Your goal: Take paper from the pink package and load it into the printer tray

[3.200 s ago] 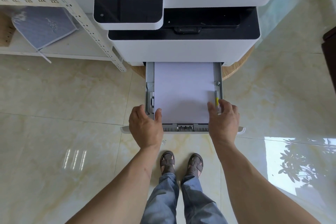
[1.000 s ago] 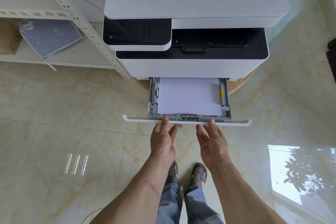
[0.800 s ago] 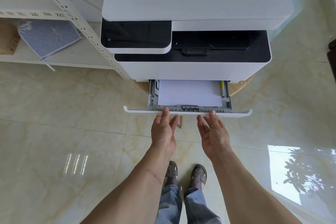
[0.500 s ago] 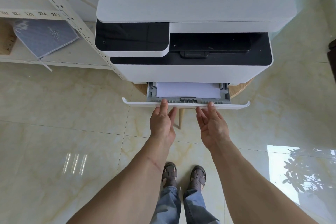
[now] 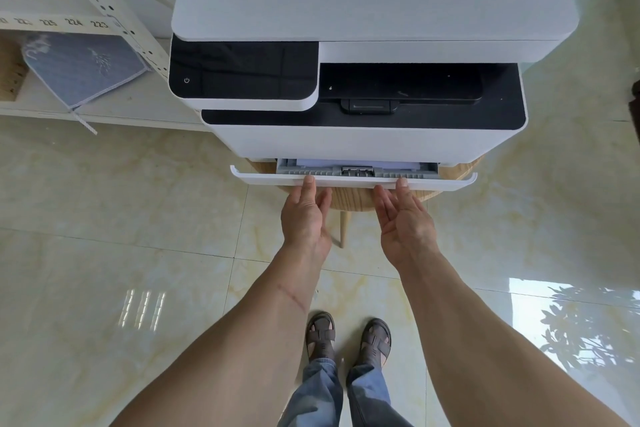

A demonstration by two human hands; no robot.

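Note:
A white and black printer (image 5: 363, 87) stands on a round wooden table (image 5: 349, 199). Its paper tray (image 5: 353, 178) sticks out only a little, and a thin strip of white paper (image 5: 346, 163) shows inside it. My left hand (image 5: 306, 217) and my right hand (image 5: 403, 218) are flat with fingers extended, fingertips touching the tray's white front panel. Neither hand holds anything. The pink package is not in view.
A white metal shelf (image 5: 86, 10) stands at the left with a grey-blue cloth (image 5: 83, 69) on it. The floor is glossy cream tile (image 5: 121, 218). My sandalled feet (image 5: 346, 340) stand just before the table. A dark object (image 5: 635, 104) is at the right edge.
Both hands left the paper stack and moved to the tray's front panel. The tray has slid steadily into the printer, so much less paper shows now.

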